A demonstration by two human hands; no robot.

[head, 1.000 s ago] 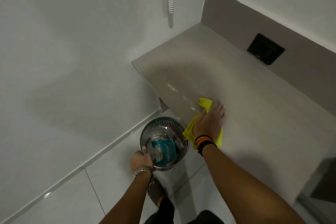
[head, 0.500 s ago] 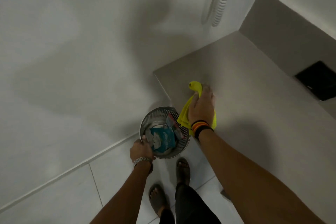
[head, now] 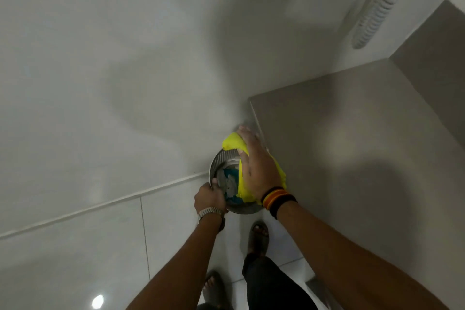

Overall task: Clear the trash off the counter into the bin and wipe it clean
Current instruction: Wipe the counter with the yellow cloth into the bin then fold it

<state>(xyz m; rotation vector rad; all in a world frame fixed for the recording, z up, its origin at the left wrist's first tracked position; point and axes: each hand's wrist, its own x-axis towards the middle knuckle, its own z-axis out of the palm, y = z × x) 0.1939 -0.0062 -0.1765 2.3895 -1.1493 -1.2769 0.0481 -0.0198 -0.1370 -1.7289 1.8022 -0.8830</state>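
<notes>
A round metal mesh bin is held just below the left front edge of the grey counter. My left hand grips the bin's near rim. Inside the bin lie a blue packet and grey crumpled trash. My right hand presses a yellow cloth at the counter's edge, and the cloth hangs over the bin's mouth, hiding its right half.
A white wall fills the left and top, with a white coiled cord hanging at the upper right. The counter's backsplash rises at the right. My feet in dark sandals stand on white floor tiles below the bin.
My right hand has swept the yellow cloth leftward across the counter to its edge, and it now overhangs the bin. The left hand has kept hold of the bin.
</notes>
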